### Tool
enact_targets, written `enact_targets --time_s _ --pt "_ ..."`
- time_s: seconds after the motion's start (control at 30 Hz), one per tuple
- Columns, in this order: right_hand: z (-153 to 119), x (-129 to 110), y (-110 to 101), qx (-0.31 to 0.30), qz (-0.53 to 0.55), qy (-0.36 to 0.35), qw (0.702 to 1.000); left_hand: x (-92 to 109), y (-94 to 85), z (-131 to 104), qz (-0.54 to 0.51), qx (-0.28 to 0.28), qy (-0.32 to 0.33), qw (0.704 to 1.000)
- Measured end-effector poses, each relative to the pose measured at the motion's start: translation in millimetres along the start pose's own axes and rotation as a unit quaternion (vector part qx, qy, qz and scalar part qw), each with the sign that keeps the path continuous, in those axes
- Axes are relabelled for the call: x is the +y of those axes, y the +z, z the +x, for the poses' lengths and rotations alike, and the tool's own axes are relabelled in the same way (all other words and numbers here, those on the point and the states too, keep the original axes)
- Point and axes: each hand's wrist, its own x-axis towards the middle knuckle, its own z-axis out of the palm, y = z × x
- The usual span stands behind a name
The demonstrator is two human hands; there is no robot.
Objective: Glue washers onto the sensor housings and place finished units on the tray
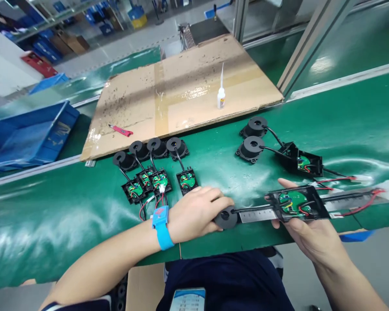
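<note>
My left hand [197, 211], with a blue strap [162, 226] at its wrist, has its fingers closed around a round black part [227, 217] with a hole in its middle. A black cable joins that part to an open black housing [317, 202] with a green circuit board [293, 204] inside. My right hand [311, 233] grips this housing from below, thumb at the near edge. Beneath the cable and housing lies a steel ruler [256, 215]. Red and black wires with a white connector [336, 215] trail from the housing to the right.
Several similar cabled assemblies [160, 179] stand left of my hands, and two more round parts [252, 148] lie at the right. Behind is a cardboard sheet [132, 103] with a dropper bottle [221, 98] and a red cutter [121, 130]. A blue bin [29, 134] sits far left.
</note>
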Motion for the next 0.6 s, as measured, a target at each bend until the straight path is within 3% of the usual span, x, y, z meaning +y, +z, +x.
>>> enact_targets --time_s 0.17,0.3,0.4,0.5,0.6 --pt "7 -6 -20 0.133 0.006 0.052 0.990 -9 -11.9 47 0.127 0.001 -0.003 0.992" --pt "12 -12 -29 0.161 0.005 0.072 0.984 -18 -20.8 91 0.208 0.052 -0.015 0.977" --pt "10 -16 -25 0.183 0.030 0.091 0.978 -22 -21.3 114 0.260 0.069 -0.009 0.963" --pt "5 -18 -16 0.206 0.055 0.114 0.970 -31 -27.9 123 0.290 0.081 -0.018 0.954" --pt "-2 -15 -10 0.213 0.070 0.132 0.965 -52 -52.1 103 0.298 0.100 -0.047 0.948"
